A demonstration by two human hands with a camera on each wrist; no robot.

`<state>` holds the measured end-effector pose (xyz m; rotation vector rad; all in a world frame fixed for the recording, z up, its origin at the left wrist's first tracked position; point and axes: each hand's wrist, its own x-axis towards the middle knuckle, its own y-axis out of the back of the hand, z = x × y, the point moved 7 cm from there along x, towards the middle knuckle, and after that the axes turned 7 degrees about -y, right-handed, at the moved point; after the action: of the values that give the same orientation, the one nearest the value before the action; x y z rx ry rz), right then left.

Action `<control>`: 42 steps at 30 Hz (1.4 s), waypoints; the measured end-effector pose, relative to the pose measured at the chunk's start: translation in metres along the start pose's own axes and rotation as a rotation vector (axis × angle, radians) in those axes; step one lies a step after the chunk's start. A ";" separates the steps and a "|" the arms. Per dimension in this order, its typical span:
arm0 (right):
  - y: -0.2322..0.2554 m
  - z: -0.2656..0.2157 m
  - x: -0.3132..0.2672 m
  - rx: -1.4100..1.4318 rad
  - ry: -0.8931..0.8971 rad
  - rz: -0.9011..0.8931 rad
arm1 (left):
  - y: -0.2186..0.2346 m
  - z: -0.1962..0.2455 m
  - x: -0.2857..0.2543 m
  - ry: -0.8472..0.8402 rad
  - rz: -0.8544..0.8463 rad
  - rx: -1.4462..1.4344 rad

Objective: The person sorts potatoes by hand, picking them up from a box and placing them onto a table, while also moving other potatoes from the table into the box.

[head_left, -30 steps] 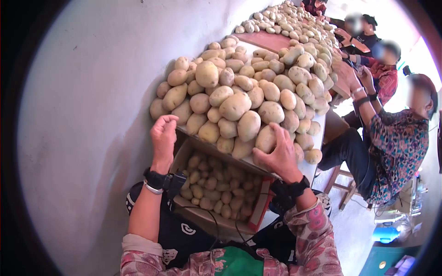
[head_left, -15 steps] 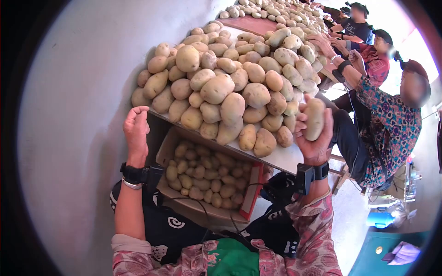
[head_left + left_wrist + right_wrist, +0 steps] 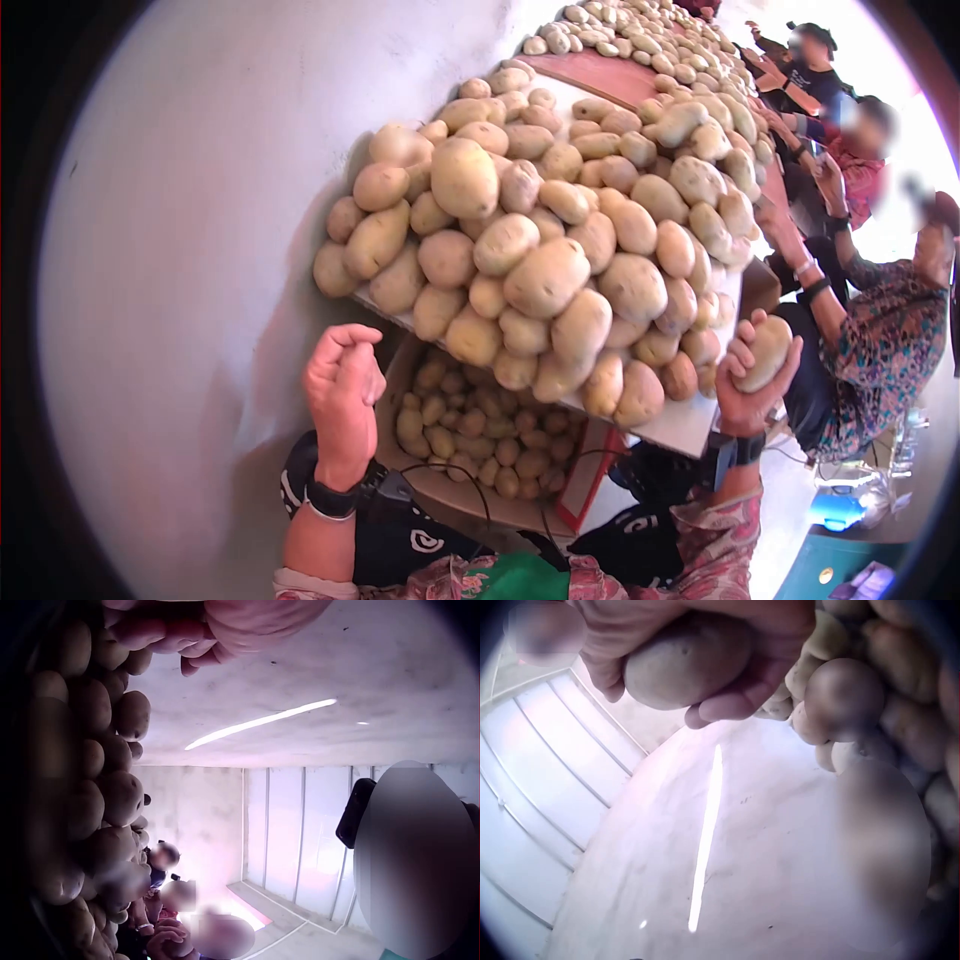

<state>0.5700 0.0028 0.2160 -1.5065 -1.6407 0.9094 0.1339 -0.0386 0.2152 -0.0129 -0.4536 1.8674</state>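
Note:
My right hand (image 3: 745,400) holds a long, pale potato (image 3: 766,353), raised off the right corner of the table. In the right wrist view, fingers and thumb wrap around that potato (image 3: 690,664), leaving its smooth side showing. My left hand (image 3: 342,405) hovers empty before the left end of the heap, its fingers loosely curled. Between the hands lies a big heap of potatoes (image 3: 547,278) on a white tabletop (image 3: 678,424), reaching its front edge. Potatoes also crowd one side of the left wrist view, below the curled fingers (image 3: 142,634).
Under the table edge a cardboard box (image 3: 470,492) with a red side (image 3: 592,470) contains many smaller potatoes (image 3: 500,440). A wall (image 3: 190,250) runs along the left. Several people sit along the right side, the nearest a person in a patterned shirt (image 3: 885,330).
My right hand has picked up a potato from the heap's front right and carried it right, clear of the tabletop. My left hand stays empty near the heap's left. The head view has shifted.

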 end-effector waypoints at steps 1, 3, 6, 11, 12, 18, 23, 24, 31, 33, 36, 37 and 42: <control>0.002 -0.001 0.003 0.009 0.002 0.010 | -0.002 -0.002 0.005 0.009 -0.014 0.002; 0.002 -0.001 0.008 0.024 -0.006 0.010 | -0.005 -0.005 0.013 0.007 -0.031 0.016; 0.007 0.000 0.017 -0.111 -0.023 0.002 | -0.010 -0.010 0.028 -0.013 -0.048 0.030; 0.022 0.003 0.005 -0.198 -0.131 0.052 | -0.023 -0.017 0.040 -0.048 0.013 0.219; 0.020 -0.001 0.002 -0.192 -0.125 0.008 | -0.028 -0.022 0.040 -0.081 0.018 0.237; 0.010 -0.040 -0.028 0.016 -0.108 -0.090 | -0.054 -0.052 0.002 -0.113 -0.171 0.327; 0.021 -0.061 -0.061 0.103 -0.060 -0.162 | -0.070 -0.068 -0.014 -0.140 -0.186 0.424; 0.027 -0.061 -0.068 0.131 -0.047 -0.138 | -0.071 -0.073 -0.018 -0.136 -0.183 0.427; 0.014 -0.061 -0.077 0.007 -0.049 -0.119 | -0.098 -0.073 -0.018 -0.368 -0.415 0.816; 0.005 -0.058 -0.071 -0.029 -0.082 -0.165 | -0.095 -0.064 -0.015 -0.478 -0.335 0.888; 0.007 -0.049 -0.058 -0.031 -0.145 -0.273 | -0.093 -0.058 0.000 -0.515 -0.290 0.990; 0.007 -0.042 -0.051 -0.061 -0.165 -0.164 | -0.093 -0.056 0.004 -0.517 -0.287 0.995; 0.024 -0.034 -0.030 -0.001 -0.220 -0.157 | -0.098 -0.054 0.002 -0.555 -0.320 1.019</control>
<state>0.6133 -0.0247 0.2101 -1.2934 -1.8873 1.0147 0.2353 0.0060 0.1962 1.2030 0.1713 1.5773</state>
